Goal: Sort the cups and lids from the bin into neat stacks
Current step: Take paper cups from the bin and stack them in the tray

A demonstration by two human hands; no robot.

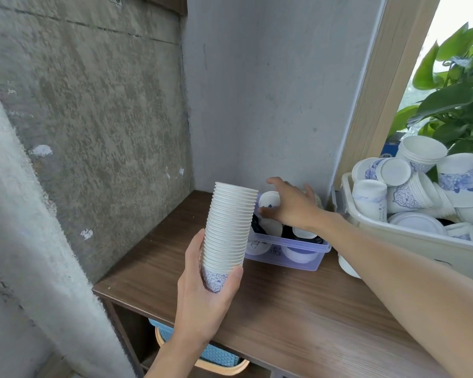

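My left hand point(202, 293) grips the bottom of a tall stack of white paper cups point(230, 227) with a blue flower print, held upright above the wooden shelf top point(284, 309). My right hand point(290, 205) reaches over a clear purple-tinted box point(298, 255) at the back and its fingers curl round a white cup point(269, 203) lying inside. More white cups and black lids lie in that box. A white bin point(410, 236) at the right is heaped with white and blue cups and white lids point(395, 171).
Concrete walls close off the left and back of the shelf top. A green potted plant point(453, 85) stands by the window behind the bin. A white cup point(347, 264) sits under my right forearm. A blue basket point(216, 353) is in the shelf below.
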